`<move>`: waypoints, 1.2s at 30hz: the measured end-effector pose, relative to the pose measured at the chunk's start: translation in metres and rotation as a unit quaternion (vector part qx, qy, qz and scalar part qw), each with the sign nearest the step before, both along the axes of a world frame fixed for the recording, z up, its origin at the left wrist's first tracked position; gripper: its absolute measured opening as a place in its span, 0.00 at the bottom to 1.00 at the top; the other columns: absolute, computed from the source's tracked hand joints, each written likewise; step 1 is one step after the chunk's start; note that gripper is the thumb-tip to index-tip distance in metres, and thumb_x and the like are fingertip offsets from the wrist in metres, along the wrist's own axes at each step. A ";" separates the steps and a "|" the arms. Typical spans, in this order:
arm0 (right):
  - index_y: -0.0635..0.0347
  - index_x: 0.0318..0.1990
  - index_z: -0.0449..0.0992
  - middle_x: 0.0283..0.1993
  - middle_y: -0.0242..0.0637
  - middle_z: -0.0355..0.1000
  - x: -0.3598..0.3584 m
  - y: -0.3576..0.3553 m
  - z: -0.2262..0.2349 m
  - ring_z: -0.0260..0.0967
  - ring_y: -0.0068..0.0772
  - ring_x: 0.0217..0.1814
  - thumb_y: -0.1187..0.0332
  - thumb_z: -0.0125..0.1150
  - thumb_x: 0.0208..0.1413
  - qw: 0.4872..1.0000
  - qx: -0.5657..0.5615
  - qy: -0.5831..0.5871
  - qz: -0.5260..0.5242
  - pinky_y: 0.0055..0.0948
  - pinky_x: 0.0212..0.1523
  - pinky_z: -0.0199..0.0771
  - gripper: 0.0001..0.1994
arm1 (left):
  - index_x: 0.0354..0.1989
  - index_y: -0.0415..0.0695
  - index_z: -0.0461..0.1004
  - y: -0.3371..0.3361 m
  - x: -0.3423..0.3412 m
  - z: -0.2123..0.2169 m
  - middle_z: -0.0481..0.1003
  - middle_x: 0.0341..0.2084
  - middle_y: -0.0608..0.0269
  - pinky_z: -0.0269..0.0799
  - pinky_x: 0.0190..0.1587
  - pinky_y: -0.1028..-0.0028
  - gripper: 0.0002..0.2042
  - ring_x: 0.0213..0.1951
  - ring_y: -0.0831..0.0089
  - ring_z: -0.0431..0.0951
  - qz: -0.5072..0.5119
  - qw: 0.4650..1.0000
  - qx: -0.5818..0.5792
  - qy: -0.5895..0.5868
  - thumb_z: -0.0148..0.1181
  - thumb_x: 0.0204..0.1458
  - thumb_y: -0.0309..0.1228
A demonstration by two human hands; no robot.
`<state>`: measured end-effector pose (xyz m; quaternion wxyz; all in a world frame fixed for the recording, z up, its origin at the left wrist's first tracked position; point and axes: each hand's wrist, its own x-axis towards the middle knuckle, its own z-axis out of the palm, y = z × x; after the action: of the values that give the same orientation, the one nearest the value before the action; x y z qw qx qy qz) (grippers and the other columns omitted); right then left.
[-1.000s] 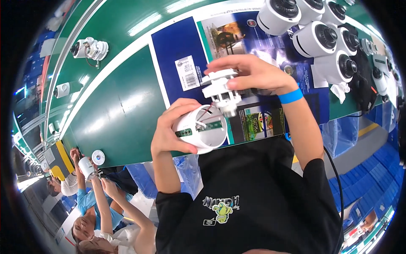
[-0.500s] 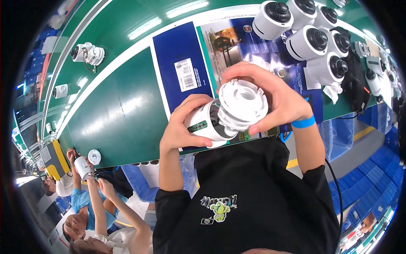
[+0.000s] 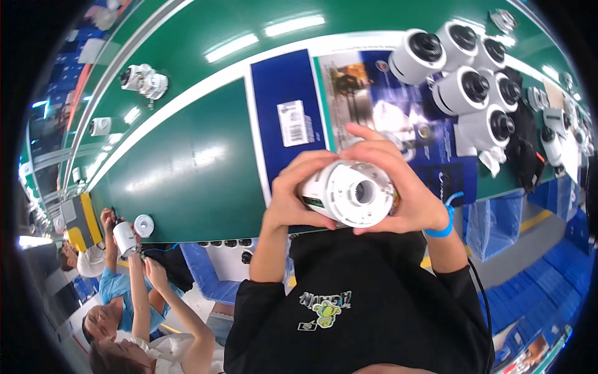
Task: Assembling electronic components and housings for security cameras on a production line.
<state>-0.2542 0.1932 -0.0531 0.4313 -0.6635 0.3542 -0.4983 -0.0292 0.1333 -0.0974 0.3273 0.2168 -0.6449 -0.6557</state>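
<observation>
Between my two hands is a white cylindrical camera housing, a dark green circuit board strip showing in the slot on its side. Over its end sits a round white base cap with a hole in its middle, facing up toward me. My left hand is closed round the housing, thumb along the lower side. My right hand wraps the cap's far edge and right side, its thumb at the lower rim. Whether cap and housing are fully seated I cannot tell.
Several white cameras with black lenses stand at the right on a blue printed sheet. White camera parts lie beyond a rail at the far left. At lower left, two people work, one hand near a white housing. Blue-lined bins sit below the table edge.
The base cap, tilted and apart from the housing's open end before, now covers that end. My hands have drawn closer together, and the head view has shifted slightly.
</observation>
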 end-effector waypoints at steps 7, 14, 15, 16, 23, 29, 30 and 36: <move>0.58 0.72 0.38 0.76 0.48 0.35 0.012 -0.001 -0.035 0.37 0.50 0.77 0.53 0.84 0.22 0.968 0.190 -0.145 0.084 0.45 0.72 0.40 0.70 | 0.56 0.33 0.69 -0.015 -0.004 -0.007 0.72 0.50 0.46 0.62 0.59 0.58 0.49 0.55 0.53 0.70 -0.052 0.997 -0.005 0.064 0.83 0.19 0.44; 0.66 0.70 0.44 0.68 0.51 0.54 0.032 -0.020 -0.026 0.52 0.45 0.71 0.65 0.75 0.33 0.983 0.137 -0.124 -0.023 0.37 0.68 0.52 0.56 | 0.68 0.36 0.52 -0.038 0.003 0.029 0.43 0.69 0.43 0.52 0.66 0.58 0.58 0.68 0.51 0.53 0.055 0.998 0.026 -0.032 0.78 0.27 0.51; 0.65 0.70 0.45 0.67 0.52 0.56 0.034 -0.022 -0.032 0.53 0.47 0.70 0.66 0.74 0.33 0.987 0.101 -0.107 -0.068 0.37 0.68 0.53 0.55 | 0.68 0.37 0.51 -0.043 0.003 0.025 0.45 0.69 0.41 0.52 0.66 0.58 0.59 0.68 0.51 0.54 0.038 0.998 -0.044 0.017 0.77 0.28 0.53; 0.65 0.69 0.48 0.64 0.52 0.59 0.036 -0.025 -0.035 0.56 0.52 0.67 0.67 0.73 0.32 0.989 0.046 -0.045 -0.133 0.40 0.65 0.56 0.53 | 0.68 0.37 0.50 -0.043 0.002 0.033 0.46 0.68 0.41 0.52 0.66 0.58 0.59 0.68 0.51 0.54 0.044 0.998 -0.036 0.023 0.77 0.29 0.53; 0.59 0.66 0.56 0.61 0.41 0.62 0.042 -0.017 -0.047 0.58 0.47 0.63 0.67 0.77 0.24 0.945 -0.022 0.138 -0.296 0.43 0.58 0.55 0.52 | 0.58 0.32 0.64 -0.047 -0.026 0.055 0.70 0.52 0.47 0.67 0.54 0.65 0.41 0.53 0.57 0.72 0.078 0.954 -0.225 -0.180 0.68 0.44 0.53; 0.57 0.63 0.62 0.56 0.38 0.64 0.047 -0.020 -0.055 0.59 0.44 0.58 0.65 0.80 0.20 0.931 -0.035 0.116 -0.344 0.43 0.56 0.57 0.52 | 0.51 0.29 0.69 -0.043 -0.030 0.047 0.73 0.44 0.42 0.70 0.52 0.60 0.30 0.48 0.51 0.75 0.090 0.939 -0.309 -0.125 0.65 0.44 0.41; 0.57 0.63 0.62 0.56 0.38 0.64 0.045 -0.020 -0.054 0.59 0.44 0.58 0.65 0.80 0.20 0.931 -0.034 0.113 -0.344 0.43 0.56 0.57 0.52 | 0.49 0.29 0.69 -0.043 -0.031 0.046 0.73 0.44 0.41 0.70 0.52 0.59 0.29 0.48 0.50 0.75 0.087 0.944 -0.305 -0.090 0.64 0.45 0.41; 0.59 0.61 0.60 0.58 0.44 0.62 0.038 -0.023 -0.056 0.59 0.52 0.61 0.64 0.79 0.26 0.953 -0.039 0.090 -0.287 0.47 0.59 0.60 0.48 | 0.51 0.29 0.67 -0.035 -0.037 0.048 0.73 0.43 0.41 0.70 0.52 0.59 0.27 0.47 0.51 0.75 0.184 0.937 -0.285 -0.084 0.62 0.47 0.38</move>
<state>-0.2164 0.1702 -0.1086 0.2102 -0.5927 0.5469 -0.5527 -0.0658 0.0982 -0.0495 0.4349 0.2834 -0.7787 -0.3523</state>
